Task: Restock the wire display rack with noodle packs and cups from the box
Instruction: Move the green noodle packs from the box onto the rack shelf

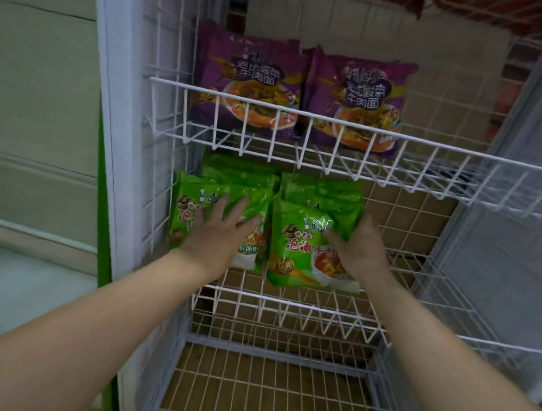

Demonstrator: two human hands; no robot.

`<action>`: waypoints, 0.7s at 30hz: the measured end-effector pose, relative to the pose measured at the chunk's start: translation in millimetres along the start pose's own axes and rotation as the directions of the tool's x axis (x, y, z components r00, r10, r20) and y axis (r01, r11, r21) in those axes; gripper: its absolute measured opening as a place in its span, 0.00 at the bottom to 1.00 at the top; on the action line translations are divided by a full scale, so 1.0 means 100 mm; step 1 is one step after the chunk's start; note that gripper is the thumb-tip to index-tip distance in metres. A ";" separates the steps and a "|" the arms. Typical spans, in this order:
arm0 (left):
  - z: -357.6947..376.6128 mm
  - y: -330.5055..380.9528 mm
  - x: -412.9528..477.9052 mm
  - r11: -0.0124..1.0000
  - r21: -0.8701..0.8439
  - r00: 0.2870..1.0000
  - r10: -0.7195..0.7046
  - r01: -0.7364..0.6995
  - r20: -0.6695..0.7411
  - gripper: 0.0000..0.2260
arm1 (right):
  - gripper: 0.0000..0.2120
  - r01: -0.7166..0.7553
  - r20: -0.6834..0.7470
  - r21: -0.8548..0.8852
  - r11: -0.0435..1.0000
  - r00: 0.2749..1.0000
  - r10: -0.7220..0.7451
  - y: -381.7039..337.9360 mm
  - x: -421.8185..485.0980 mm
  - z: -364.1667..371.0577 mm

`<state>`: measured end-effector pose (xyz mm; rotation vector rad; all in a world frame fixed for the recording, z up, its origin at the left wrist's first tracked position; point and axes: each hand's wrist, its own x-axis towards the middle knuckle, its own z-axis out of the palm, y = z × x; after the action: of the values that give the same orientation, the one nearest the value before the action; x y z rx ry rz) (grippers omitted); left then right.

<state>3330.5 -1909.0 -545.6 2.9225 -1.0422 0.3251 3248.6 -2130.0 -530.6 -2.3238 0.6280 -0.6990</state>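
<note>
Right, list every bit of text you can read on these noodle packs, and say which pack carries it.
"老坛酸菜牛肉面": left purple pack.
"老坛酸菜牛肉面": right purple pack, same title.
"泡椒牛": right green pack; the right hand covers what follows.
Left green pack: title mostly under the left hand, unreadable.
Brand marks and small print on all packs: too blurred to read.
</note>
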 end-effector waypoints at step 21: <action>-0.41 1.18 -0.34 0.908 -0.360 0.950 0.108 -0.215 -0.294 0.18 | 0.10 0.055 0.033 0.239 0.969 0.997 -0.065 0.02 -0.56 -0.79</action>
<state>3222.7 -1976.0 -518.5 2.3693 -1.1551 0.4457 3157.7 -2132.5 -497.6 -2.1352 0.4313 -0.7114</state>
